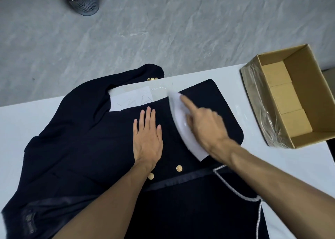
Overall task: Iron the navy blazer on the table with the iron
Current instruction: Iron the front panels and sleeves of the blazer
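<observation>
Two hands on the navy blazer [90,148], spread matte and dark mid-tabletop [27,122]. Left hand [147,135] flat, fingers [148,115] straight, pressing cloth. At its 3 o'clock, right hand [208,128] wrapped round the smooth white wedge-shaped iron [181,115], index finger stretched along top. Shiny round gold buttons [179,168] at 6.

The blazer [90,148] lies spread on the counter [272,166]. On it rests the left hand [147,139], and just right of it the iron [178,111] under the right hand [206,128]. Further right stands a box [308,86].
</observation>
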The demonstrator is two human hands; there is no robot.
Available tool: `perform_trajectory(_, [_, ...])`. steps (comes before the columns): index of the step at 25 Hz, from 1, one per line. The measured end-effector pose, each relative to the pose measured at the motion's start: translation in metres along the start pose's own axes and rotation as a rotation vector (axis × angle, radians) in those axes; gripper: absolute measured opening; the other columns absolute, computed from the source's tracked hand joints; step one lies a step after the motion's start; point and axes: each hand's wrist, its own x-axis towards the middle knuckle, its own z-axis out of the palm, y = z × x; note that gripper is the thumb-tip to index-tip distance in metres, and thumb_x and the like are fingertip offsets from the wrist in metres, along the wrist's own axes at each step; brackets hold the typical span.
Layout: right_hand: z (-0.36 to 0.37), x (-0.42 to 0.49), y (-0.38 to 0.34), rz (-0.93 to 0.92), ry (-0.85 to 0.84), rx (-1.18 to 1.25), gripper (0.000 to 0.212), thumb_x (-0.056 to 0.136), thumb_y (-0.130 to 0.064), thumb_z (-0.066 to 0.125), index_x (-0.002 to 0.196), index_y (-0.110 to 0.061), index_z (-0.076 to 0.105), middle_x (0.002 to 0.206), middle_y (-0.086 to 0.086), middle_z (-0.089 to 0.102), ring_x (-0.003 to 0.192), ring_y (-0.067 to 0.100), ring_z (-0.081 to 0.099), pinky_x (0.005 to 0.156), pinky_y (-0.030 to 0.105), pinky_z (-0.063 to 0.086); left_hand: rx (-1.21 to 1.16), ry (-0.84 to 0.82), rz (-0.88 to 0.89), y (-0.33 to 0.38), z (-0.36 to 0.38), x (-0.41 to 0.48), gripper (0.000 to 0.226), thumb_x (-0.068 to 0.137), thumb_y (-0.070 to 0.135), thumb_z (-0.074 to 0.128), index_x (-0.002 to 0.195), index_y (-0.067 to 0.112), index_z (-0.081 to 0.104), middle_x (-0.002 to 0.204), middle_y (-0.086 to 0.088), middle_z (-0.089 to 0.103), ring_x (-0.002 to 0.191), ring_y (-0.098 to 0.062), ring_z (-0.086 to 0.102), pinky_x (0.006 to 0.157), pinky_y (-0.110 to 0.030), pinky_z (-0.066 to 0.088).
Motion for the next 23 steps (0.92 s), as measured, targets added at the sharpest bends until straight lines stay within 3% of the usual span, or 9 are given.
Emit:
perform_trajectory(3, [0.016,-0.013,-0.009,-0.034,-0.004,-0.016,0.063,0.099,-0.018,0.034,0.151,-0.044,0.01,0.077,0.007,0.05,0.064,0.03,0.051,0.06,0.037,0.036,0.015,0.001,0.005,0.001,0.001,0.001,0.054,0.107,0.037,0.006,0.157,0.016,0.004,0.166,-0.001,0.005,0.153,-0.017,-0.001,0.125,-0.041,0.008])
perform_trajectory(8, [-0.001,0.009,0.038,0.128,0.098,-0.075,0.068,0.097,-0.009,0.037,0.152,-0.041,0.014,0.067,0.005,0.046,0.061,0.031,0.045,0.06,0.037,0.033,0.03,-0.02,0.005,0.0,-0.001,0.001,0.066,0.103,0.056,0.005,0.157,0.018,0.006,0.166,-0.001,0.006,0.153,-0.019,0.002,0.125,-0.042,0.007])
perform_trajectory(15, [-0.029,0.029,0.083,0.305,0.195,0.024,0.05,0.102,-0.028,0.036,0.149,-0.039,0.026,0.095,0.027,0.062,0.084,0.044,0.057,0.068,0.038,0.032,0.065,-0.023,0.018,0.001,-0.002,0.002,0.071,0.1,0.064,0.004,0.157,0.023,0.003,0.166,-0.003,0.007,0.153,-0.021,0.002,0.124,-0.044,0.009])
perform_trajectory(19, [-0.03,0.022,0.061,0.18,0.165,0.003,0.058,0.099,-0.019,0.039,0.15,-0.041,0.023,0.086,0.02,0.058,0.072,0.034,0.045,0.067,0.037,0.031,0.063,-0.018,0.015,0.0,-0.001,0.002,0.071,0.1,0.063,0.003,0.158,0.022,0.006,0.166,-0.003,0.006,0.153,-0.021,0.001,0.124,-0.044,0.009])
perform_trajectory(23, [-0.001,0.006,0.016,-0.015,0.05,-0.023,0.064,0.098,-0.015,0.035,0.151,-0.044,0.015,0.081,0.011,0.055,0.07,0.034,0.052,0.064,0.038,0.037,0.076,0.002,0.017,0.001,0.001,0.001,0.069,0.101,0.061,0.003,0.158,0.022,0.004,0.166,-0.003,0.004,0.153,-0.02,-0.001,0.124,-0.044,0.008])
